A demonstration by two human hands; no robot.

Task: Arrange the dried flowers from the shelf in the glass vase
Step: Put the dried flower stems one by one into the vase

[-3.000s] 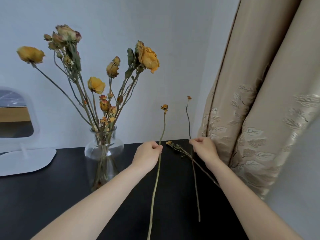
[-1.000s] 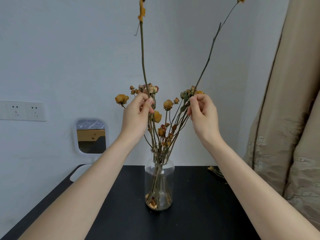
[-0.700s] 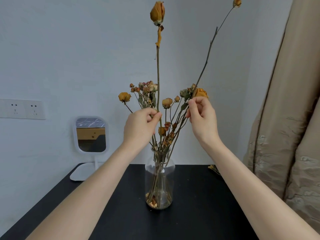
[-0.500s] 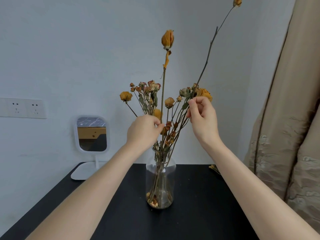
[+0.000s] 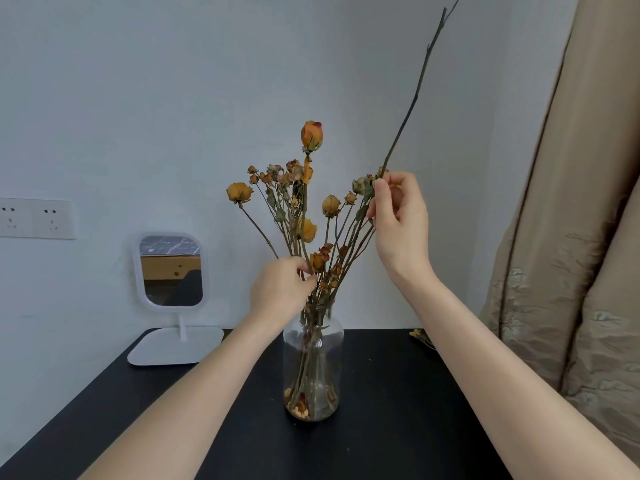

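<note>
Vase: a glass vase (image 5: 313, 368) stands upright on the black table (image 5: 381, 427), with dry petals and stem ends at its bottom.
Bunch: dried flowers (image 5: 329, 206) with yellow and orange heads fan out above the vase's mouth.
Grip, left: the left hand (image 5: 280, 292) is just above the vase's mouth, fingers curled, pinching the stem of a tall rose (image 5: 311, 136). Its orange bud tops the bunch, and its stem runs down into the vase.
Grip, right: the right hand (image 5: 398, 216) is up and right of the vase, thumb and fingertips closed on a long bare twig (image 5: 412, 102) that slants up out of view. Its lower end is lost among the other stems.
Right of vase: a loose sprig (image 5: 419, 336) lies on the table, with a beige curtain (image 5: 571, 237) beyond.
Left of vase: a white stand mirror (image 5: 171, 271), then a wall socket (image 5: 34, 218) further left.
</note>
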